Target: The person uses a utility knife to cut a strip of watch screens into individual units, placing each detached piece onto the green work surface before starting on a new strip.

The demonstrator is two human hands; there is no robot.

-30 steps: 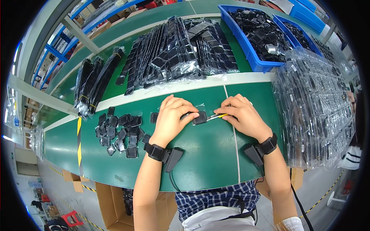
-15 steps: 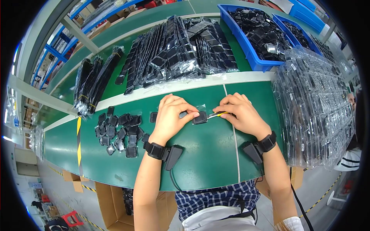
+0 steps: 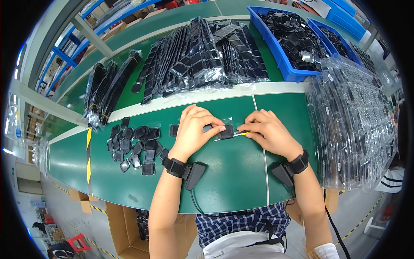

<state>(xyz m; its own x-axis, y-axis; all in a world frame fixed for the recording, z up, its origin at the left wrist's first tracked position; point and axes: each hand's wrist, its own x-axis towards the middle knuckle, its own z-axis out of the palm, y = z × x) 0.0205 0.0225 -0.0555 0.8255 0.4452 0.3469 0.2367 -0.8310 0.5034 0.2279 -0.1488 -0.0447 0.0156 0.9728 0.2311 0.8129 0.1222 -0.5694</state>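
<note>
My left hand (image 3: 196, 129) pinches the left edge of a small black square piece (image 3: 225, 132) between thumb and finger, just above the green tabletop. Clear film (image 3: 227, 121) sticks up behind that piece. From the right, my right hand (image 3: 271, 133) grips a thin metal tool with a yellow and black handle (image 3: 246, 133); whether it is a knife or tweezers I cannot make out. The tool's slim tip shows at the lower left of the square, so its shaft runs along or beneath the piece. Another black square (image 3: 174, 130) lies partly hidden behind my left hand.
Loose black squares (image 3: 138, 146) lie heaped on the left. Behind a white ledge (image 3: 241, 90) are film-wrapped strips of black squares (image 3: 189, 58) and banded bundles (image 3: 114, 88). A filled blue bin (image 3: 288, 69) stands back right; stacked clear plastic trays (image 3: 351, 125) rise on the right.
The tool has slid left, its tip now showing past the lower left of the black square. My right hand has come slightly left and down; my left hand keeps its pinch.
</note>
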